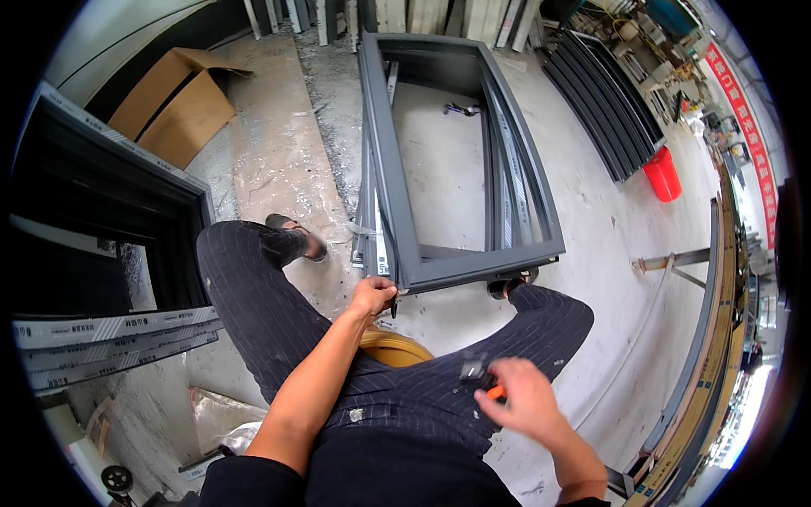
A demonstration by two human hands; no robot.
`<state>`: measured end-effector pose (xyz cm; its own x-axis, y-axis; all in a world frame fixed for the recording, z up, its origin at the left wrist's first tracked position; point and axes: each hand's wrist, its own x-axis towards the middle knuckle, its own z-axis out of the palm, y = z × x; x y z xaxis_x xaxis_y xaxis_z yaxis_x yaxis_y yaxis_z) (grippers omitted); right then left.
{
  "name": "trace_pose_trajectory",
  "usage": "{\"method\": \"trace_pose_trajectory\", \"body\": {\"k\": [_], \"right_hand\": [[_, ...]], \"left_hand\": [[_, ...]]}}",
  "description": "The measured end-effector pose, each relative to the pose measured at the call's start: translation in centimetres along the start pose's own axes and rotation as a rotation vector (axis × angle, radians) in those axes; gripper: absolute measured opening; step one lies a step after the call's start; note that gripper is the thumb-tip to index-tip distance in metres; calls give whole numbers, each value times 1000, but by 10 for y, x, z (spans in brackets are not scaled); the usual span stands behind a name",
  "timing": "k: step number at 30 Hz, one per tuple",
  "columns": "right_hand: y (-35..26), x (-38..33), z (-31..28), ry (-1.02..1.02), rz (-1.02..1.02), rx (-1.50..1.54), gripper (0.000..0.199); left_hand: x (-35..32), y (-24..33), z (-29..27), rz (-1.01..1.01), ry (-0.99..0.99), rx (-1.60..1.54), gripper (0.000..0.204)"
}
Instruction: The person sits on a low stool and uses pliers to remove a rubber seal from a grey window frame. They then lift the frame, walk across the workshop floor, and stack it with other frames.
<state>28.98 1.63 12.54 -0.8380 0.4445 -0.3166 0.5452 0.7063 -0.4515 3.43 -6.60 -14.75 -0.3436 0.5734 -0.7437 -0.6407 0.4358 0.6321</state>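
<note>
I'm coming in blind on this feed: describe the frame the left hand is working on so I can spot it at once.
On the dusty concrete floor, straight ahead of the seated person, lies a dark grey rectangular metal window frame. The left hand grips its near corner. Unlike the stacked loose grey bars, it is a closed rectangle.

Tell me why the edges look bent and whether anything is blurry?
Head view: the fisheye lens bows the grey window frame and leaves black corners; the right hand is smeared by motion blur, the left hand is sharp; daylight glares at the lower right rim.
</note>
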Motion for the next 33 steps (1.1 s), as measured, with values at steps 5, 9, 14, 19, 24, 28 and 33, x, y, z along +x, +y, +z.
{"method": "trace_pose_trajectory", "body": {"k": [5,9,14,19,24,28,33], "right_hand": [[9,-47,36,-153,137,115,34],[8,-21,29,-131,264,547,31],[1,19,6,-117,64,277,36],[5,-6,23,-408,-44,-175,39],[20,14,13,-243,-63,-60,25],[44,89,34,6,131,354,27],[74,171,123,-75,-80,294,38]], "left_hand": [[4,-6,15,17,-19,-39,10],[6,-7,7,73,-72,27,19],[6,-8,2,194,-39,16,22],[-7,9,9,23,-65,-82,15],[-1,1,6,-72,-142,-69,12],[2,9,16,-114,-106,-41,8],[0,18,22,-125,-122,-29,9]]}}
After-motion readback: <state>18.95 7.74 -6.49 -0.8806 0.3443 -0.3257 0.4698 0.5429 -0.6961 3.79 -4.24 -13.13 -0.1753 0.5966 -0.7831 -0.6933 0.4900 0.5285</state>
